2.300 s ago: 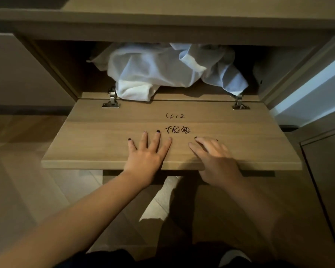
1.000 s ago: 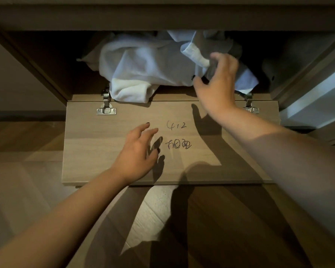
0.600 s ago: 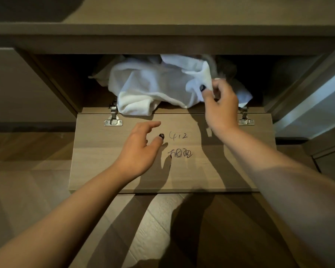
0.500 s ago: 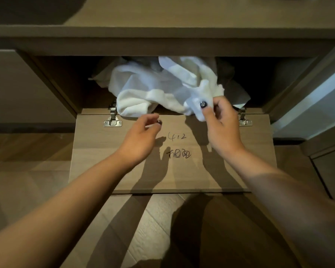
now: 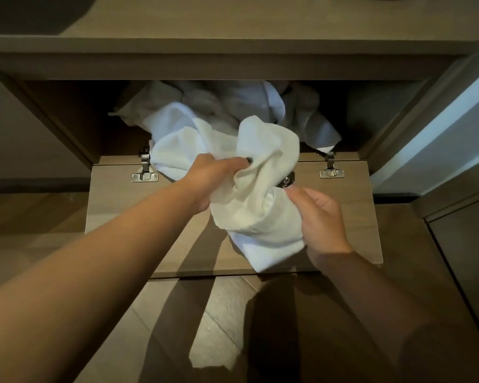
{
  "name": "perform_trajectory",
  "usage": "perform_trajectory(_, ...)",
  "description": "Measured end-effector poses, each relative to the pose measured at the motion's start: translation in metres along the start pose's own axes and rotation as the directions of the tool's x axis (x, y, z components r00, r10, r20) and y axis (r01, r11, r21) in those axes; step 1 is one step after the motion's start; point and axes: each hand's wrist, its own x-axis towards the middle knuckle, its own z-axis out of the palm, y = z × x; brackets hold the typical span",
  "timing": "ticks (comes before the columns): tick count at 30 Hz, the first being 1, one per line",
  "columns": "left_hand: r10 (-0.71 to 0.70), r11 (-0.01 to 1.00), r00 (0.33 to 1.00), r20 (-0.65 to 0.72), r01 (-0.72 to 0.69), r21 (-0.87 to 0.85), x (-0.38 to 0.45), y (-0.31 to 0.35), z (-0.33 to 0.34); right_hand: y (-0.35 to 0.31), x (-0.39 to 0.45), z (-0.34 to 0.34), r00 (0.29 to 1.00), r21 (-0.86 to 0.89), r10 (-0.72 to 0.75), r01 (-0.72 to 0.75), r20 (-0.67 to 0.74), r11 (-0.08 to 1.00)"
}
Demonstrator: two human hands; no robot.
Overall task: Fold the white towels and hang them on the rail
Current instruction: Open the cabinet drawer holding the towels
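Both hands had the towel [image 5: 256, 189].
Your L hand [image 5: 210, 179] & R hand [image 5: 320, 217] gripped it over the drop-down door [image 5: 351, 211]; R fingers prob. curled underneath.

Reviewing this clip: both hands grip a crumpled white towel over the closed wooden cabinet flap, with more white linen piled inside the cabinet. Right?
Not quite. The head view shows the wooden cabinet flap folded down open, not closed. The rest holds: the left hand and right hand grip the crumpled white towel above it, with more white linen piled inside.
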Motion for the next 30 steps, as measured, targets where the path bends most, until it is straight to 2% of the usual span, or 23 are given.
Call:
perform_trajectory(1,0.009,1.0,0.999,-0.033,-0.009,-0.004,0.0,-0.004,0.0,-0.001,0.003,-0.003,1.0,-0.051,-0.003,0.002,-0.021,0.999)
perform_trajectory(3,0.015,0.996,1.0,-0.004,-0.015,-0.089,-0.002,-0.011,-0.005,-0.005,0.01,-0.014,0.992,-0.212,-0.042,0.017,-0.115,0.977)
perform_trajectory(6,0.039,0.96,0.993,0.114,-0.006,-0.279,-0.011,-0.017,-0.013,-0.019,0.022,-0.033,0.953,-0.534,-0.224,0.084,-0.202,0.841)
perform_trajectory(8,0.082,0.958,0.983,0.163,-0.033,-0.285,-0.019,-0.017,-0.013,-0.026,0.03,-0.039,0.946,-0.674,-0.307,0.161,-0.102,0.72)
perform_trajectory(10,0.179,0.975,0.965,0.193,-0.148,-0.164,-0.026,-0.015,-0.01,-0.03,0.04,-0.034,0.936,-0.778,-0.311,0.319,0.167,0.542)
perform_trajectory(12,0.307,0.947,0.921,0.238,-0.32,0.017,-0.03,-0.009,-0.008,-0.03,0.048,-0.018,0.892,-0.817,-0.229,0.449,0.388,0.362)
perform_trajectory(14,0.386,0.879,0.872,0.3,-0.446,0.165,-0.032,-0.003,-0.01,-0.03,0.055,0.0,0.885,-0.834,-0.134,0.465,0.445,0.298)
perform_trajectory(16,0.395,0.843,0.857,0.332,-0.481,0.24,-0.031,-0.003,-0.018,-0.031,0.064,0.009,0.887,-0.85,-0.082,0.46,0.455,0.256)
perform_trajectory(19,0.451,0.833,0.865,0.221,-0.497,0.245,-0.024,-0.009,-0.035,-0.03,0.062,0.008,0.847,-0.83,-0.188,0.527,0.497,0.184)
perform_trajectory(20,0.528,0.772,0.835,0.154,-0.548,0.322,-0.017,-0.013,-0.042,-0.029,0.059,0.003,0.835,-0.812,-0.208,0.546,0.51,0.204)
perform_trajectory(21,0.618,0.653,0.776,0.129,-0.597,0.465,-0.008,-0.016,-0.049,-0.029,0.053,-0.003,0.835,-0.8,-0.207,0.548,0.509,0.244)
perform_trajectory(22,0.666,0.501,0.726,0.172,-0.606,0.618,0.002,-0.019,-0.056,-0.031,0.047,-0.009,0.842,-0.792,-0.193,0.54,0.504,0.285)
perform_trajectory(23,0.639,0.364,0.731,0.24,-0.563,0.742,0.013,-0.02,-0.06,-0.033,0.043,-0.015,0.855,-0.796,-0.172,0.519,0.489,0.311)
perform_trajectory(24,0.553,0.253,0.782,0.287,-0.487,0.836,0.023,-0.021,-0.062,-0.036,0.041,-0.023,0.87,-0.81,-0.153,0.492,0.468,0.32)
perform_trajectory(25,0.464,0.14,0.83,0.309,-0.413,0.9,0.034,-0.022,-0.063,-0.041,0.039,-0.029,0.886,-0.831,-0.136,0.462,0.443,0.308)
perform_trajectory(27,0.386,-0.059,0.873,0.297,-0.298,0.953,0.051,-0.025,-0.058,-0.051,0.04,-0.041,0.906,-0.875,-0.151,0.421,0.394,0.238)
perform_trajectory(28,0.399,-0.106,0.878,0.266,-0.244,0.964,0.058,-0.025,-0.053,-0.056,0.042,-0.046,0.909,-0.891,-0.178,0.407,0.376,0.198)
perform_trajectory(30,0.416,-0.057,0.896,0.154,-0.143,0.988,0.066,-0.022,-0.043,-0.065,0.048,-0.051,0.928,-0.923,-0.198,0.348,0.314,0.167)
